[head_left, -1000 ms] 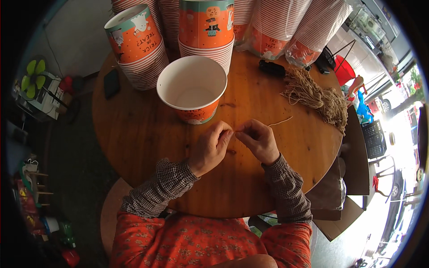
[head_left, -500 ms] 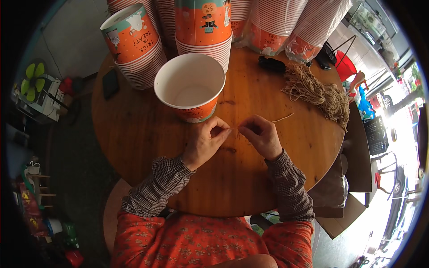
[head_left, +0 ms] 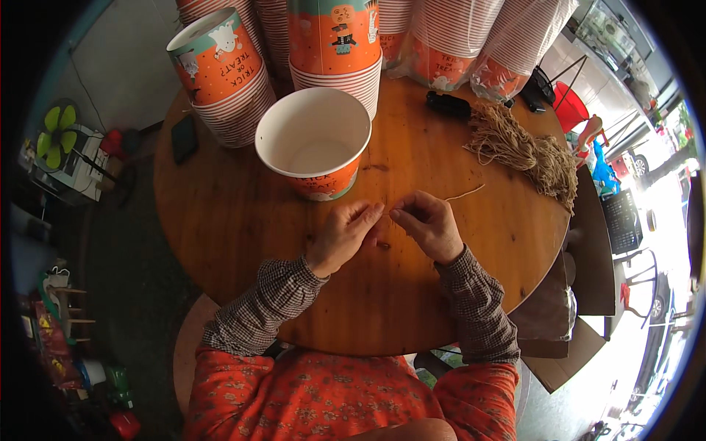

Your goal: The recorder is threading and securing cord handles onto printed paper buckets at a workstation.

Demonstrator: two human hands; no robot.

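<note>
Above the wooden table, my left hand [head_left: 344, 237] is closed, its thumb laid along the fingers. What it pinches, if anything, is too small to make out. A short gap away, my right hand [head_left: 429, 225] pinches thumb against forefinger. From behind its knuckles a thin beige cord [head_left: 466, 194] trails to the right over the tabletop. Just beyond my left hand stands an upright orange paper bucket [head_left: 312, 143] with a white inside, its mouth tilted toward me; neither hand touches it. A small dark hole shows near its left rim.
Stacked paper buckets [head_left: 335, 59] line the table's far side, with a leaning stack [head_left: 228, 88] at left and plastic-wrapped stacks [head_left: 448, 44] at right. A bundle of beige cords [head_left: 522, 151], a black object [head_left: 448, 105] and a dark phone-like slab [head_left: 184, 140] lie on the round table [head_left: 382, 309].
My left hand has turned and shifted slightly right, its thumb now flatter along the fingers. My right hand keeps its pinch almost in place. The bucket stands where it was.
</note>
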